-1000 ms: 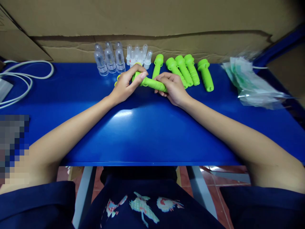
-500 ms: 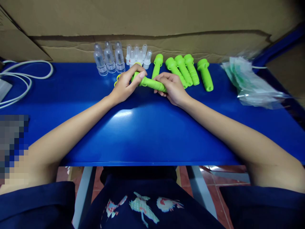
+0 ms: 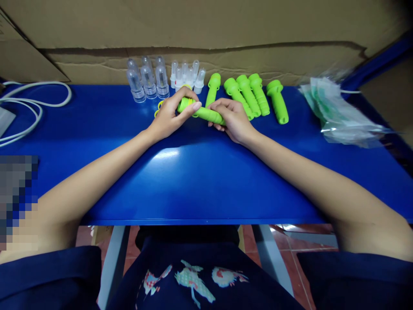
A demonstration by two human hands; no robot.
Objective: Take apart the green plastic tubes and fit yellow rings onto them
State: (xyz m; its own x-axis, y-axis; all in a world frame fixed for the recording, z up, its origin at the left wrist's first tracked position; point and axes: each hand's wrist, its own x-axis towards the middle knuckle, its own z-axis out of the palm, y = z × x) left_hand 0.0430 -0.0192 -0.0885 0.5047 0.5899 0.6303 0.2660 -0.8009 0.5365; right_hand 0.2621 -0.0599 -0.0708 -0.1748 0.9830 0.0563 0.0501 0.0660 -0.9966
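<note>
A bright green ribbed tube (image 3: 206, 113), shaped like a small flashlight body with a wider threaded-looking head, lies crosswise between my hands above the blue table. My left hand (image 3: 172, 110) is closed round its wide head, thumb along the top. Around the narrow end my right hand (image 3: 232, 117) is closed, its fingertips partly hidden. Yellow rings (image 3: 158, 109) show just behind my left hand. Another green tube (image 3: 213, 89) lies right behind the held one, and several more green tubes (image 3: 247, 92) lie in a row beyond my right hand.
Clear plastic tubes (image 3: 148, 82) and smaller white-based vials (image 3: 188, 78) stand at the back. A clear plastic bag (image 3: 345, 112) lies on the right of the blue table (image 3: 206, 181). White cable (image 3: 38, 101) coils at left. Cardboard (image 3: 206, 26) walls the back edge.
The green tube has turned a little in my grip, so its ridged wide head shows more now. My left thumb has shifted slightly right and down. My right hand has hardly moved.
</note>
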